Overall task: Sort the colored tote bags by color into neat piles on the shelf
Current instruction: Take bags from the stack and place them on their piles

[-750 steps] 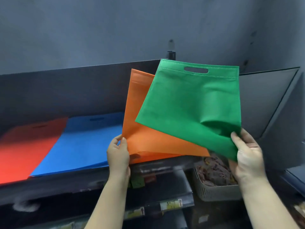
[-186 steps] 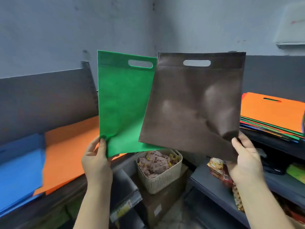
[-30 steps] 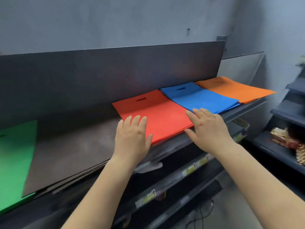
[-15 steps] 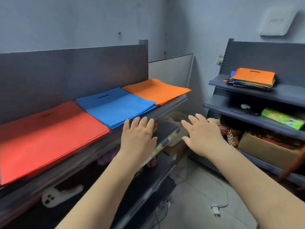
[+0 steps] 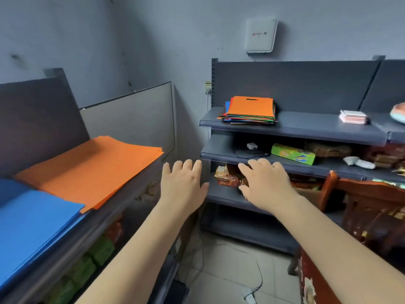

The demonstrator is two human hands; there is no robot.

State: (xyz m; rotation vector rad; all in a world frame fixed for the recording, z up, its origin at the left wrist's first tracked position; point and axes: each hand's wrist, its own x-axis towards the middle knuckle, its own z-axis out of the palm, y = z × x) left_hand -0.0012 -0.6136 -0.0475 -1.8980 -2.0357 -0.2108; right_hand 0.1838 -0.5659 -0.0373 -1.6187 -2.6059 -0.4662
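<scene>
Both forearms are stretched forward at mid-frame, and nothing is held in either hand. The left hand is spread flat, palm down, fingers straight and slightly apart. The right hand is likewise extended with relaxed, straight fingers, just to the right of the left one and apart from it. Neither hand is touching a bag.

Nearest on the left, the blue pile of tote bags is seen lying flat on the left shelf, low and left of the left hand. Just beyond it, and overlapped at its near corner by the blue pile, the orange pile is laid flat, its far edges slightly fanned; its right edge is near the left hand but apart from it.

Under the left shelf, green packets can be made out, blurred.

Past the hands, the right shelving unit is faced. On its lower tier, behind the right hand's fingers, snack packets are partly seen. On the middle tier a green box is lying, with a white adapter to its left. On the top tier, well beyond both hands, the unsorted stack of mixed-colour bags is resting, an orange bag uppermost. Further right on that tier a small stack of pale pads is set. High on the far wall a white box is mounted.
</scene>
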